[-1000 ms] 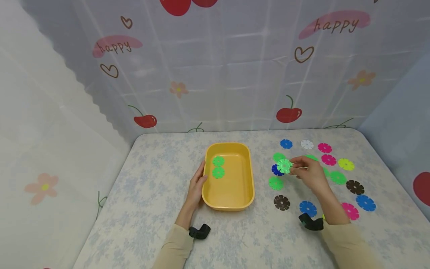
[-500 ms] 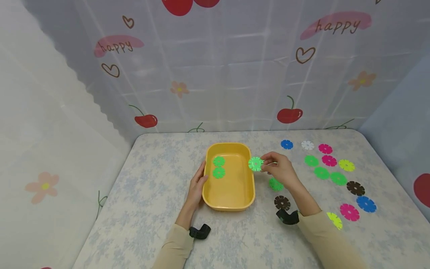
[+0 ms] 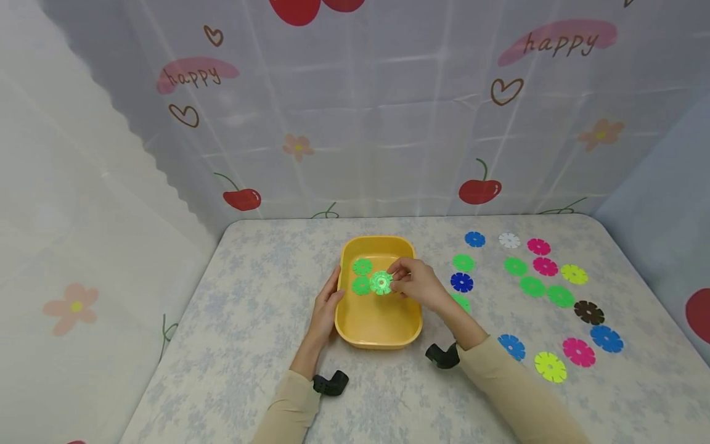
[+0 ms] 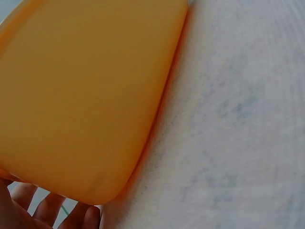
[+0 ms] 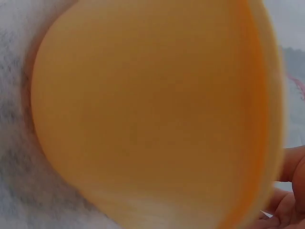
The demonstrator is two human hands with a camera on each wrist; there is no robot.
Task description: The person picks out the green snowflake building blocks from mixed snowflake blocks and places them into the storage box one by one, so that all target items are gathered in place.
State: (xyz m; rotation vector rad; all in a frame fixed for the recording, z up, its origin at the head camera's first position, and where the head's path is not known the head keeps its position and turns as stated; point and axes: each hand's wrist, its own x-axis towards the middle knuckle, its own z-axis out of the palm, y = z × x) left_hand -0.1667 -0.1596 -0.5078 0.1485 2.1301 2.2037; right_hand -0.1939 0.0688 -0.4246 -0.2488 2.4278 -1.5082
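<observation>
A yellow plastic tray [image 3: 379, 320] stands on the table in the head view. My left hand [image 3: 323, 311] grips its left rim, thumb over the edge; in the left wrist view the fingers [image 4: 47, 208] lie along the outer wall. Over the tray's inside, my right hand [image 3: 420, 286] pinches a bright green snowflake disc [image 3: 381, 283] between thumb and fingers. Two more green discs, one farther back [image 3: 363, 266] and one nearer [image 3: 361, 285], lie on the tray floor at left. The right wrist view shows mostly the tray's end wall [image 5: 143, 114], with part of the hand at the edge.
Right of the tray, loose snowflake discs are spread on the table: several green [image 3: 516, 266], several blue [image 3: 607, 338], pink [image 3: 579, 352], yellow [image 3: 551, 367], white [image 3: 509, 240] and dark brown [image 3: 589, 312]. A printed curtain [image 3: 355, 123] hangs behind the table.
My right hand has carried the green disc leftward from the loose discs, across the tray's right rim, to above its inside. My left hand has stayed on the tray.
</observation>
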